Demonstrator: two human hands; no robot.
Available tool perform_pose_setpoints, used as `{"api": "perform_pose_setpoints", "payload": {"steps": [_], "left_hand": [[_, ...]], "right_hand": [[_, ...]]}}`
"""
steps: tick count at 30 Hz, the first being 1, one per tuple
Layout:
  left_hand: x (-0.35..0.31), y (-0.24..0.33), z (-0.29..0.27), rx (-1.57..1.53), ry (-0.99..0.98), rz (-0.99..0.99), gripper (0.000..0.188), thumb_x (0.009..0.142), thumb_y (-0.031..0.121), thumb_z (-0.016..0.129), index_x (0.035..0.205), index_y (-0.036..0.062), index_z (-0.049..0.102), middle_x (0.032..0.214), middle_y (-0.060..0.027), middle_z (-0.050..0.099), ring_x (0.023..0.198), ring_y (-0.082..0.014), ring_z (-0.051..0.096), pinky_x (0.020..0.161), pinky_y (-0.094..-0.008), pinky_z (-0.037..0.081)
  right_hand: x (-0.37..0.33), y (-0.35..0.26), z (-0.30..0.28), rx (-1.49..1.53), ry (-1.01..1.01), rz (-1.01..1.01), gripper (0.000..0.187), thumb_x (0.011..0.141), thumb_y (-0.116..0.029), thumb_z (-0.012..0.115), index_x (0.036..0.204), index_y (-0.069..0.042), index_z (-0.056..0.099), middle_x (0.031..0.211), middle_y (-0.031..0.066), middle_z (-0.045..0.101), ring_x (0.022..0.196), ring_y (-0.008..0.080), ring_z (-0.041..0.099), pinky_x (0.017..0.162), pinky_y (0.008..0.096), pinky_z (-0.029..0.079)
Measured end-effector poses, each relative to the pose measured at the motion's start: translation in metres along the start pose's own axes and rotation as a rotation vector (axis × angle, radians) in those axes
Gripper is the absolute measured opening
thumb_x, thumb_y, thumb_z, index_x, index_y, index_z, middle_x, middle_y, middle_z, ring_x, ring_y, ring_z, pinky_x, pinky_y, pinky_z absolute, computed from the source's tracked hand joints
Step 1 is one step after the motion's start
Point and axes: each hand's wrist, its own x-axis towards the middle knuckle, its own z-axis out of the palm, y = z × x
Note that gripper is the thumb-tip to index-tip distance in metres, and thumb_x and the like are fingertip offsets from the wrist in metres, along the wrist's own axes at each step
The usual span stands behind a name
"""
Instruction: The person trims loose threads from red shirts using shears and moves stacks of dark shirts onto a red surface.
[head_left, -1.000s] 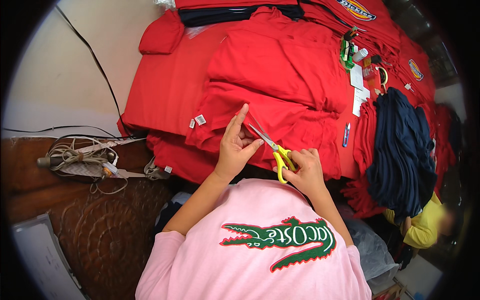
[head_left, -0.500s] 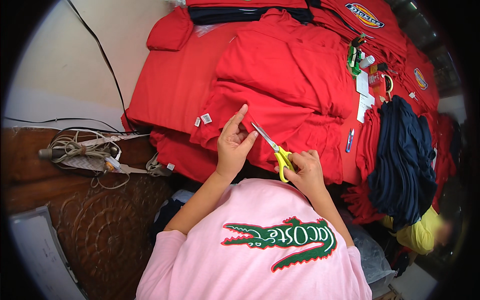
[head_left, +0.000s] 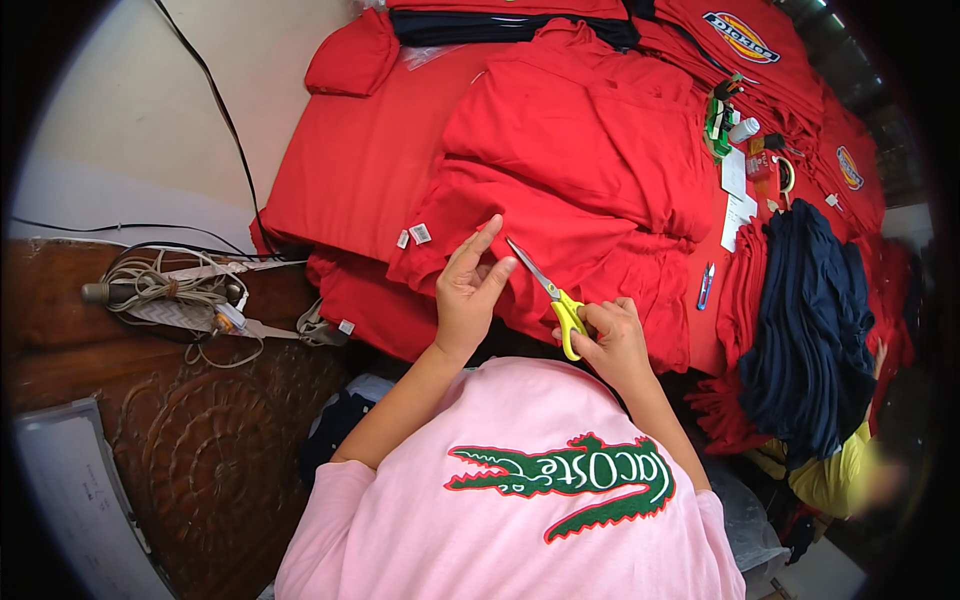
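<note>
A nick to the left grip [head_left: 468, 298] may be judged the chief risk, as the tips of the yellow-handled scissors [head_left: 556, 294] are pointed toward the gap between its thumb and raised fingers; it could be caused by a small forward slip of the right grip [head_left: 612, 338], or by the blades being opened while the bare skin is so near; the red cloth [head_left: 580, 185] that is seen behind the blades could also be snagged or snipped, should the points be lowered without its folds being drawn clear; the white tags [head_left: 420, 233] at its left edge might be caught less readily, since they are placed beyond the left grip, away from the blades.

The scissors are located between the two hands, over the near part of the red cloth; their handles are enclosed at the right grip, with the fingers curled and the thumb pressed in at the loops; the blades are extended from there up and to the left, and they appear closed or nearly so; the left grip is spread, its thumb held apart from the upright fingers, and no object can be made out in it; whether something as fine as a thread is held there cannot be told; the blade tips are seen just beside the left thumb, and contact with it is not evident.
</note>
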Motion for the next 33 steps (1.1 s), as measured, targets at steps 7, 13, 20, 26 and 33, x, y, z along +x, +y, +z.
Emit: {"api": "perform_pose_setpoints", "payload": {"steps": [7, 13, 20, 26, 33], "left_hand": [[0.001, 0.017, -0.002, -0.123, -0.071, -0.098, 0.08, 0.093, -0.015, 0.063, 0.163, 0.0036, 0.028, 0.144, -0.0103, 0.056, 0.122, -0.0133, 0.059, 0.102, -0.0291, 0.054], [0.001, 0.013, -0.009, -0.108, -0.051, -0.073, 0.076, 0.093, -0.015, 0.063, 0.16, 0.0022, 0.034, 0.147, -0.0109, 0.053, 0.124, -0.0137, 0.059, 0.105, -0.0304, 0.052], [0.005, 0.008, -0.015, -0.061, 0.022, -0.038, 0.075, 0.092, -0.015, 0.065, 0.159, 0.0015, 0.036, 0.151, -0.0094, 0.049, 0.124, -0.0153, 0.06, 0.106, -0.0307, 0.053], [0.005, 0.015, -0.015, 0.007, -0.041, -0.052, 0.083, 0.087, -0.019, 0.067, 0.16, 0.0033, 0.034, 0.154, -0.0094, 0.043, 0.118, -0.0162, 0.063, 0.101, -0.0302, 0.057], [0.005, 0.015, -0.014, -0.054, -0.042, -0.07, 0.085, 0.087, -0.019, 0.069, 0.161, 0.0037, 0.033, 0.155, -0.0092, 0.042, 0.115, -0.0163, 0.064, 0.1, -0.0302, 0.057]], "right_hand": [[0.019, -0.015, -0.005, -0.005, 0.035, -0.037, 0.036, 0.072, -0.031, 0.088, 0.075, -0.006, 0.063, 0.065, 0.0073, 0.052, 0.065, 0.0237, 0.049, 0.073, 0.0385, 0.036], [0.016, 0.005, 0.008, 0.002, 0.014, -0.069, 0.031, 0.074, -0.028, 0.084, 0.084, -0.004, 0.069, 0.063, 0.0075, 0.055, 0.063, 0.0254, 0.051, 0.074, 0.0398, 0.039], [0.017, -0.008, 0.007, 0.016, 0.03, -0.067, 0.033, 0.072, -0.028, 0.088, 0.079, -0.005, 0.065, 0.065, 0.0064, 0.054, 0.063, 0.0245, 0.049, 0.073, 0.0388, 0.037], [0.029, -0.02, -0.001, -0.06, 0.059, -0.094, 0.036, 0.071, -0.035, 0.087, 0.081, -0.006, 0.068, 0.063, 0.006, 0.052, 0.063, 0.0238, 0.051, 0.073, 0.0394, 0.039], [0.028, -0.019, 0.003, -0.037, 0.098, -0.122, 0.037, 0.069, -0.032, 0.089, 0.078, -0.005, 0.065, 0.063, 0.0065, 0.051, 0.062, 0.0247, 0.049, 0.071, 0.0394, 0.036]]}}
